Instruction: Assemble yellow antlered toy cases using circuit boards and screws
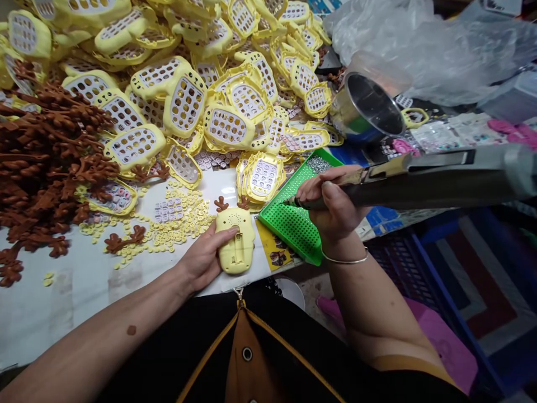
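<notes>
My left hand [205, 257] grips a yellow toy shell [235, 238] with brown antlers, lying back side up on the white table, its battery slot showing. My right hand [331, 204] is closed round the front of a long grey powered screwdriver [423, 179], whose tip sits over a green perforated screw tray [293, 224] just right of the toy. A thin bracelet circles my right wrist.
A big heap of yellow shells with white keypads [184, 84] fills the far table. Brown antler parts [46, 162] pile at the left, small yellow buttons [180, 218] scatter in the middle. A metal cup [369, 109] and plastic bags [440, 45] stand at the right.
</notes>
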`<state>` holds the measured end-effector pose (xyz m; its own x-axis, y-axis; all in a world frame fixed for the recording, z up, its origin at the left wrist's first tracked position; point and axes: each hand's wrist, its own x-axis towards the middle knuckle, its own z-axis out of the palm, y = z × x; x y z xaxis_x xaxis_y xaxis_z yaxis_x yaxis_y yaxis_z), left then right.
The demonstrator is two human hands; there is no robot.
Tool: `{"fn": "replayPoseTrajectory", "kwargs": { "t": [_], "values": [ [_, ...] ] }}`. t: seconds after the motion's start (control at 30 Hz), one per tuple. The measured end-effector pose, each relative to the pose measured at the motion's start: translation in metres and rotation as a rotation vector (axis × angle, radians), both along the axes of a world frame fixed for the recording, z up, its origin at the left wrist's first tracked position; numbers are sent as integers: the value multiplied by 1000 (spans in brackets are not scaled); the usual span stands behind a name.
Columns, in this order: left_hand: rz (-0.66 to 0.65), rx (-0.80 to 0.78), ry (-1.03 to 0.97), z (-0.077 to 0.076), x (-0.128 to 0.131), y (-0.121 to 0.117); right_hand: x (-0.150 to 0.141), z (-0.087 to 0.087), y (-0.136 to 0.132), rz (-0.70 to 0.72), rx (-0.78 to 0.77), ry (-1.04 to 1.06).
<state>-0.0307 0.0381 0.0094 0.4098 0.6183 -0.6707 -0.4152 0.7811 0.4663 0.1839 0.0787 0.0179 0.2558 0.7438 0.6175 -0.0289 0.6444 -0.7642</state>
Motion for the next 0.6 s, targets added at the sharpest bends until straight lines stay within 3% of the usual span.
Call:
{"fn": "replayPoseTrajectory", "kwargs": {
  "t": [0.33,0.47,0.6],
  "values": [
    [-19,29,34,3,1,1,0,-4,-1,66,-45,-43],
    [71,35,33,1,4,0,-4,12,-13,56,-7,13],
    [114,47,18,-1,7,-2,-15,36,-48,128,-23,89]
  ]
}}
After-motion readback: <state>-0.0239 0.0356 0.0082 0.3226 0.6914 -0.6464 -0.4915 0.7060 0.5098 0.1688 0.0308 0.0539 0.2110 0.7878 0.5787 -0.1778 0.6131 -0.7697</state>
